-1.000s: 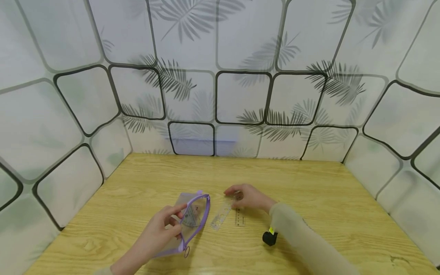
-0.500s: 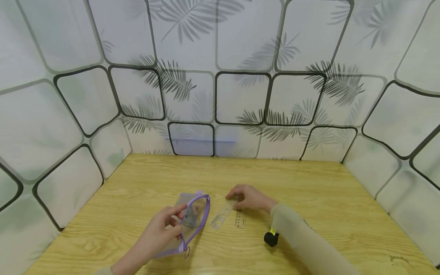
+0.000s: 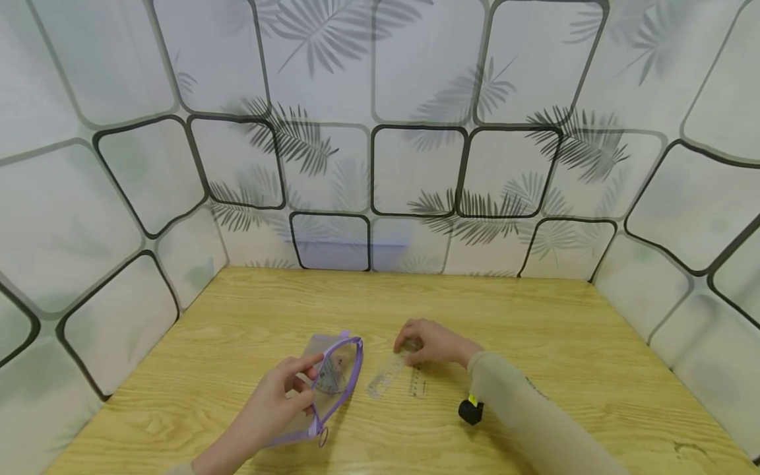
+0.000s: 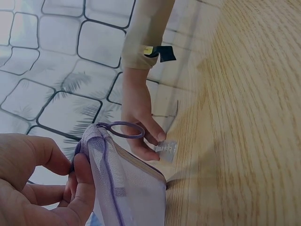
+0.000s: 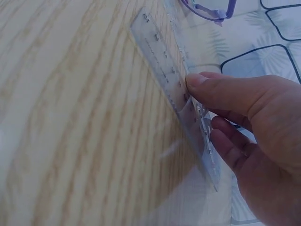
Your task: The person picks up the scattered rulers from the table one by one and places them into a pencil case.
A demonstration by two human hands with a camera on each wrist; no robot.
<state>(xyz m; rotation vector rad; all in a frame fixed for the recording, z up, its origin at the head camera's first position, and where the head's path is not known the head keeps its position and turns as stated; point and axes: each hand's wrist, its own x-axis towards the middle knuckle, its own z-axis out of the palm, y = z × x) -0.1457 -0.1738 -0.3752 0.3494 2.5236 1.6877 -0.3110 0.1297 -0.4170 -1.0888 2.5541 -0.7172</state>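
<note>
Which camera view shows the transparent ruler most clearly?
The right wrist view: the ruler fills the frame, pinched by the right hand. The head view shows it small and faint; the left wrist view shows only its end.

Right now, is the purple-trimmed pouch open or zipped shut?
Open. The left hand holds the pouch by its edge; its purple zipper rim gapes in a loop, with something inside visible through the mouth.
</note>
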